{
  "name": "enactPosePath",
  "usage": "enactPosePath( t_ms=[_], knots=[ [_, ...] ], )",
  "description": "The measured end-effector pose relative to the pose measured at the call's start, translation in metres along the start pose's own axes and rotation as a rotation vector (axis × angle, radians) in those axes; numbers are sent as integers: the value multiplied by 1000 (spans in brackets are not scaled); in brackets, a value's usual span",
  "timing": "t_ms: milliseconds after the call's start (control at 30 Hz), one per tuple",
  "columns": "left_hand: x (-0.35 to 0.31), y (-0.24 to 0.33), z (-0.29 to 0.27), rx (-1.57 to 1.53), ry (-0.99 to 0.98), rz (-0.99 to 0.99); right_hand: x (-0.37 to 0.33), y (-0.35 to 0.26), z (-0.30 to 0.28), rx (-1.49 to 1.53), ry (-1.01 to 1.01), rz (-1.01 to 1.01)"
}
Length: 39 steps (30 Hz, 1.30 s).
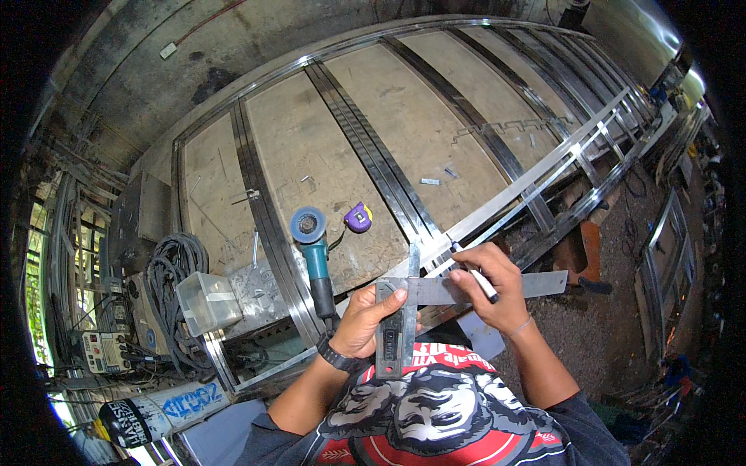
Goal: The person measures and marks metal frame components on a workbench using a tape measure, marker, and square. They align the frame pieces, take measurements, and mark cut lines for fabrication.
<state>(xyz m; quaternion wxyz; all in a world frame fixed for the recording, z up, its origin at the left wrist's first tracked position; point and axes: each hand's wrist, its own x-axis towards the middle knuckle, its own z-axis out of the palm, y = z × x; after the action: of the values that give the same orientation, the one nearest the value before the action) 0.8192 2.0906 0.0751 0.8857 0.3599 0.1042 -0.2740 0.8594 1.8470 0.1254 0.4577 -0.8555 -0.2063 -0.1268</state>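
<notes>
My left hand [361, 320] is closed around the dark stock of a square [391, 338], thumb on top, in front of my chest. The square's steel blade [545, 284] reaches right, passing beneath my right hand. A narrow metal piece [412, 268] lies across the blade beside the stock; my left fingers are partly hidden behind it. My right hand [497, 289] grips a marker pen [486, 290] with a white barrel and dark ends, its tip angled up and left over the metal near the frame's edge.
An angle grinder [317, 268] and a purple tape measure [358, 217] lie on the worktop among long metal bars [365, 144]. Left are a clear plastic bin [208, 301], coiled cables [172, 283] and a gas cylinder [159, 410]. A metal lattice frame [575, 151] extends to the right.
</notes>
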Motion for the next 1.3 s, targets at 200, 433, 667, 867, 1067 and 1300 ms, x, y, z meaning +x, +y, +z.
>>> enactPosePath(
  t_ms=[200,433,667,867,1067,1300],
  knots=[
    [0,3,2,23,16,-11,1,-17,-2,756,-5,432],
    [-2,4,9,49,47,-16,10,-15,1,496,-134,361],
    [-2,4,8,23,48,-42,10,-13,1,431,-177,378],
    [-1,0,2,18,8,-31,11,-12,1,416,-204,332],
    [-1,-4,-3,-16,40,-29,8,-11,-14,334,-151,371],
    [0,-1,-4,-7,-14,0,1,-3,-3,107,-88,155]
  ],
)
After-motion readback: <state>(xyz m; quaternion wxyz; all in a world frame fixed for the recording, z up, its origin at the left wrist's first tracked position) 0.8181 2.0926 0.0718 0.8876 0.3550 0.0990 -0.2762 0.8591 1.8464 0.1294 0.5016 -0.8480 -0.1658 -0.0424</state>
